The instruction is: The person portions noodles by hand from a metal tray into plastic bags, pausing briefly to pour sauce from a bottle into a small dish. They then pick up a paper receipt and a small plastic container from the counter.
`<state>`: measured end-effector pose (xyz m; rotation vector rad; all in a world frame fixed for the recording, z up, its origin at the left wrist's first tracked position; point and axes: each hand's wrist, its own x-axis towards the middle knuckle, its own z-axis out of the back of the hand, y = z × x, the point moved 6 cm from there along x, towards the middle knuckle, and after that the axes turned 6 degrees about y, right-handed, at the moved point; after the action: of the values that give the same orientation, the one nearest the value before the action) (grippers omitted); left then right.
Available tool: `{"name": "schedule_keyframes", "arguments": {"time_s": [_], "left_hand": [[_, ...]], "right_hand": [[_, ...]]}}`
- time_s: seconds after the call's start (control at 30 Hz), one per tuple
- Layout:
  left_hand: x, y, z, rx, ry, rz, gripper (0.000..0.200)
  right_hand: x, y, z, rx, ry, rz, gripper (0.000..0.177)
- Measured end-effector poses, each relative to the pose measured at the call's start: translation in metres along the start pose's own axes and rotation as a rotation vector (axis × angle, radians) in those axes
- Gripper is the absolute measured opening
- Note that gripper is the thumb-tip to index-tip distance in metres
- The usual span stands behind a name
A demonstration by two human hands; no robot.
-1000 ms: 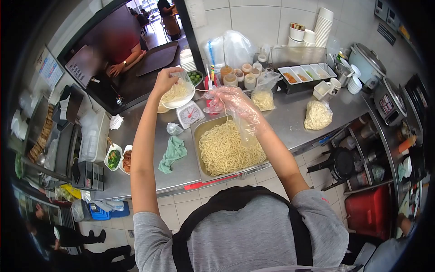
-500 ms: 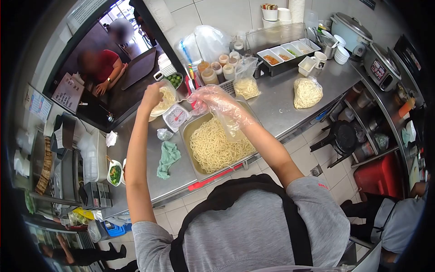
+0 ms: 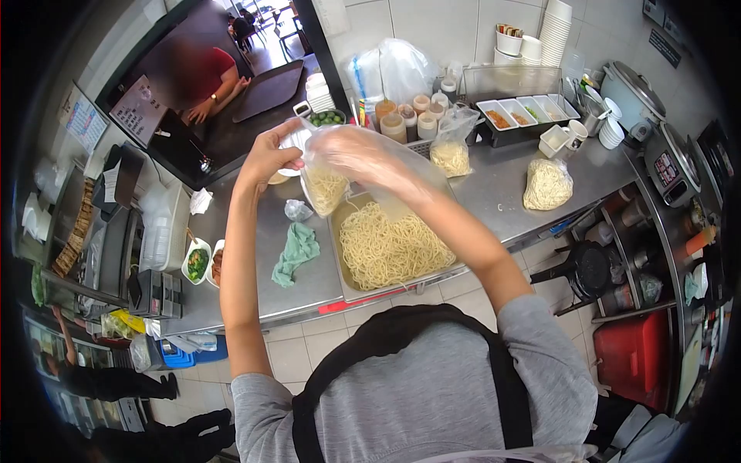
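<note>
My bare left hand (image 3: 272,154) is closed on the rim of a clear plastic bag of noodles (image 3: 326,191). The bag hangs over the back left corner of a metal tray (image 3: 337,270) heaped with loose noodles (image 3: 394,248). My right hand (image 3: 340,151), in a clear plastic glove, is at the bag's upper side; its fingers are blurred by plastic. Left of the tray a crumpled green cloth (image 3: 296,253) lies beside a small knotted clear bag (image 3: 298,210). Two filled noodle bags, one nearer (image 3: 451,157) and one farther right (image 3: 548,185), stand on the counter.
Sauce bottles (image 3: 394,126) and a topping rack (image 3: 525,116) line the back. Rice cookers (image 3: 634,92) stand at the right. Left are bowls of food (image 3: 197,264). A person in red (image 3: 220,73) is beyond the opening; others stand at lower left.
The noodle bag has moved right, from over the scale to the tray's corner. My right hand has shifted left to the bag. The camera view has shifted too.
</note>
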<state>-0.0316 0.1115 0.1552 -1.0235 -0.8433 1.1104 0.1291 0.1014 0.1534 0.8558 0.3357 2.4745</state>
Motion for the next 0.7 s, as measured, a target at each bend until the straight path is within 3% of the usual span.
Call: {"name": "schedule_keyframes", "arguments": {"time_s": [0.07,0.17,0.2,0.3,0.4,0.47,0.53,0.57,0.63,0.67,0.7], "left_hand": [[-0.009,0.009,-0.018,0.033,0.073,0.087,0.063],[-0.019,0.016,-0.035,0.063,0.102,0.1,0.063],[-0.019,0.018,-0.038,0.052,0.098,0.111,0.063],[-0.021,0.033,-0.039,0.006,0.11,0.123,0.063],[-0.015,0.035,-0.037,-0.036,0.125,0.119,0.063],[-0.011,0.043,-0.039,-0.077,0.178,0.13,0.065],[-0.015,0.038,-0.04,-0.09,0.132,0.1,0.065],[-0.016,0.034,-0.04,-0.093,0.11,0.082,0.065],[-0.018,0.031,-0.036,-0.127,0.12,0.061,0.065],[-0.019,0.031,-0.033,-0.129,0.119,0.059,0.065],[-0.021,0.031,-0.031,-0.131,0.118,0.059,0.064]], "right_hand": [[0.002,-0.013,-0.032,0.06,0.324,-0.245,0.024],[0.005,-0.043,-0.072,0.145,0.497,-0.521,0.032],[0.01,-0.047,-0.091,-0.039,0.683,-0.405,0.039],[0.017,-0.065,-0.095,0.226,0.493,-0.563,0.038],[0.026,-0.019,-0.008,0.044,0.385,-0.34,0.026],[0.044,-0.036,-0.006,0.038,0.265,-0.172,0.019],[0.05,-0.008,0.026,0.01,0.183,0.062,0.016],[0.054,-0.004,0.044,0.229,0.219,-0.081,0.015],[0.064,-0.006,0.066,0.747,0.043,-0.001,0.018],[0.07,-0.009,0.078,0.731,0.088,-0.059,0.019],[0.075,-0.002,0.093,0.875,0.04,0.044,0.02]]}}
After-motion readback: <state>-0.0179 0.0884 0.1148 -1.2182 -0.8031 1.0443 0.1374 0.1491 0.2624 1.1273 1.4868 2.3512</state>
